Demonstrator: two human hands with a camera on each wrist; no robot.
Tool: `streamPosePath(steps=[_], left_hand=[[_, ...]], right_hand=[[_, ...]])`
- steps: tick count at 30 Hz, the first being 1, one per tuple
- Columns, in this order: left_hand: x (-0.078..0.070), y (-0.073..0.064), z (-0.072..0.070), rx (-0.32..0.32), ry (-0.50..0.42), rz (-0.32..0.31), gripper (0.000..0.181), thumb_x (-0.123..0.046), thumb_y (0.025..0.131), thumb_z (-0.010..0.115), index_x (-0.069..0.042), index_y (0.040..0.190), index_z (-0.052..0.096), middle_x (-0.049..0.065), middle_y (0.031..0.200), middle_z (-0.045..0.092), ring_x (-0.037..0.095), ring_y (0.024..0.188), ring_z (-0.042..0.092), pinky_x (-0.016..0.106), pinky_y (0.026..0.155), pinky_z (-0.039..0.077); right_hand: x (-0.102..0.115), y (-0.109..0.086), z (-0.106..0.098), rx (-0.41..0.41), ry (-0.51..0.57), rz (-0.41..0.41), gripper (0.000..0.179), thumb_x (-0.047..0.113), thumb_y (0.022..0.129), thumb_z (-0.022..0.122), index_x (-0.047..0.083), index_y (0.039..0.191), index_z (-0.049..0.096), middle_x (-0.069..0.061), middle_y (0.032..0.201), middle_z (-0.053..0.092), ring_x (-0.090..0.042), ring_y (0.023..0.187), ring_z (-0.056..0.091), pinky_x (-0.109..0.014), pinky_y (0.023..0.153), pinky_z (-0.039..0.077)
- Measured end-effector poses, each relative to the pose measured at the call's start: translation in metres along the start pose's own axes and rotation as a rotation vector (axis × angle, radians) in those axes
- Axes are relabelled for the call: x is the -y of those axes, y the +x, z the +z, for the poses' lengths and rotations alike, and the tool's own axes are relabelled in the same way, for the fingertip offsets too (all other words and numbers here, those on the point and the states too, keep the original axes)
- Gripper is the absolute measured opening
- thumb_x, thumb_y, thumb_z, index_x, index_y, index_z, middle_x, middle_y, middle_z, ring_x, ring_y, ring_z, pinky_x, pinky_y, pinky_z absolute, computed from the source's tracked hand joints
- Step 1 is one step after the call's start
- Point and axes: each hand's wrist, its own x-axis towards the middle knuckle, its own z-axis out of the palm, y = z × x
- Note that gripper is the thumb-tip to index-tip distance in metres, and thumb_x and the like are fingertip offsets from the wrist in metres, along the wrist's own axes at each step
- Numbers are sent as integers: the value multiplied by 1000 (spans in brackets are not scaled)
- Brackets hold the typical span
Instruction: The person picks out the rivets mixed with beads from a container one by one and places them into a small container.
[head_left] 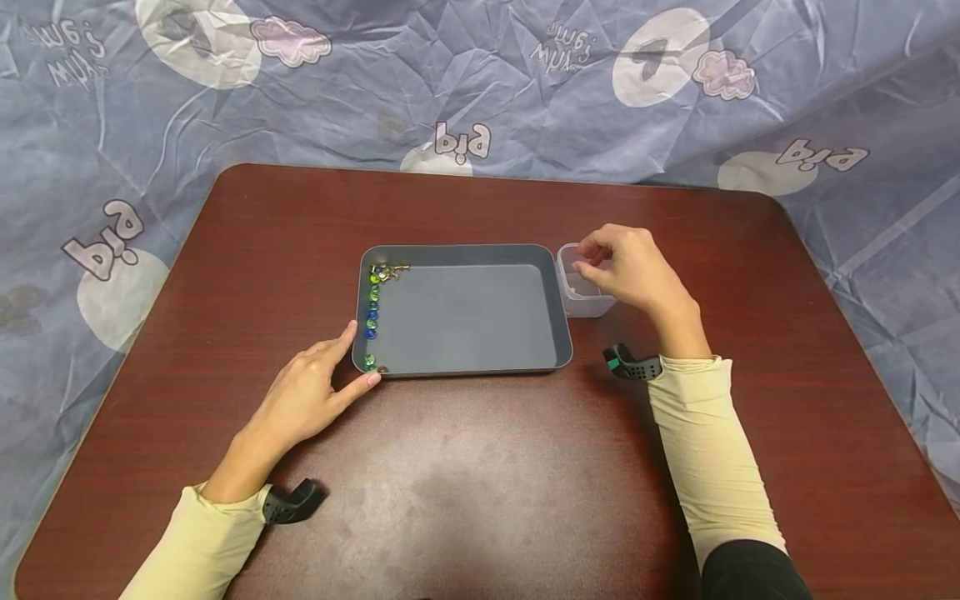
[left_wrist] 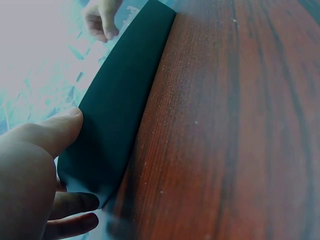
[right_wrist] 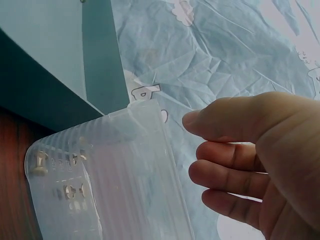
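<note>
The left hand rests against the near left corner of a grey tray, its thumb spread wide from the forefinger, the thumb touching the near side and the fingers lying along the left side. Just inside the tray beside that hand, green marbles and a brown marble sit in the corner; a little farther from it, a row of blue and green marbles runs along the left wall, up to a cluster of brass-coloured pieces and marbles in the far corner. The right hand hangs over a clear plastic box, fingers loosely bent, with a gap between the thumb and the fingers seen from the right wrist, and nothing visible in its hold. The box stands right beside the tray, below the right fingers, and small metal fasteners lie inside it. Both hands reach from pale yellow sleeves over a reddish-brown table; beyond them hangs a wrinkled blue cloth with printed shapes.
</note>
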Motion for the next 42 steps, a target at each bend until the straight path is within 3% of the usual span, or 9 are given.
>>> streamPosePath(steps=[24,34,42], left_hand=[[1,1,0,19,2,-16,80,-42,93,68,2,151,36,30,134,55,44,122,53,58,100,42],[1,1,0,23,3,-16,80,-43,93,68,3,151,36,30,134,55,44,122,53,58,100,42],[2,1,1,22,6,-5,81,-42,93,68,3,151,35,30,134,55,44,122,54,58,99,42]], right_hand=[[8,9,4,35,13,-15,7,-1,82,74,-4,89,72,-15,82,70,-28,74,68,-46,69,54],[13,13,7,57,6,-5,3,2,83,73,1,85,72,-11,81,69,-25,74,66,-38,69,53],[19,18,11,58,18,-18,6,2,83,75,-1,86,71,-13,81,68,-26,74,66,-41,70,54]])
